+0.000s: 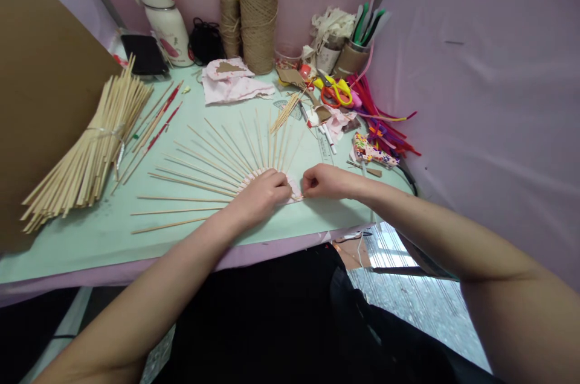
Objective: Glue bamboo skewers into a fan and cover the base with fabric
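Note:
Thin wooden sticks spread out in a half circle from a pale pink patterned base [292, 182], making a stick fan [206, 157] flat on the table. My left hand [265, 191] lies over the base with its fingers bent and pressed down on it, covering the middle. Close by on the right, my right hand [327, 181] is closed in a pinch at the base's right corner. Whatever its fingertips hold is too small to make out.
A tied bundle of sticks [88, 148] lies at left beside a cardboard sheet [45, 70]. Behind stand a white bottle [167, 28] and twine spools [259, 28]. Scissors [338, 93], pipe cleaners [385, 118] and a patterned glue gun [374, 151] lie at right.

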{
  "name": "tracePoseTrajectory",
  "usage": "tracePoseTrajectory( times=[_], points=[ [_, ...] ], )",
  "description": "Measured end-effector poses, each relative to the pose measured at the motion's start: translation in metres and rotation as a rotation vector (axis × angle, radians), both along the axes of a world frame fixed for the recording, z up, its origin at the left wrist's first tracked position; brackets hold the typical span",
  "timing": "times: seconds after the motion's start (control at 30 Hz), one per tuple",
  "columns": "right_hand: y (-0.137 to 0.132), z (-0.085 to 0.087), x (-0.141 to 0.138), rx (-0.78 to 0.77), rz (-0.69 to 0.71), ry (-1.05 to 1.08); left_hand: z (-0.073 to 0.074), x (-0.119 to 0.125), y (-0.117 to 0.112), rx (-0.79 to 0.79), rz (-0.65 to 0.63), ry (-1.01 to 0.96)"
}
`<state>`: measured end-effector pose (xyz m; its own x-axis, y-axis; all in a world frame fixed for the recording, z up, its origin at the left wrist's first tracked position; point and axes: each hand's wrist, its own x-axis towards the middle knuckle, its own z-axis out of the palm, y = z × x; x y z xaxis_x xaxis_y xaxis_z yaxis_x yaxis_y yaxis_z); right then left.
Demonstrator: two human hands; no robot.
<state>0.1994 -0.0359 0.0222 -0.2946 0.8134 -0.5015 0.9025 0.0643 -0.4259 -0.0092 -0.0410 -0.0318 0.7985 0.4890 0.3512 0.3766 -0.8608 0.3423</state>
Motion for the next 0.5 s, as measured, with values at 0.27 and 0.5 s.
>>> tracePoseTrajectory(
  times=[0.27, 0.5],
  points=[
    [-0.021, -0.003, 0.004, 0.16, -0.06, 0.109, -0.005, -0.001, 0.001, 0.042, 0.008, -0.029],
    [-0.034, -0.005, 0.086, 0.638, -0.397, 0.133, -0.003, -0.001, -0.001, -0.014, -0.002, -0.081]
  ],
)
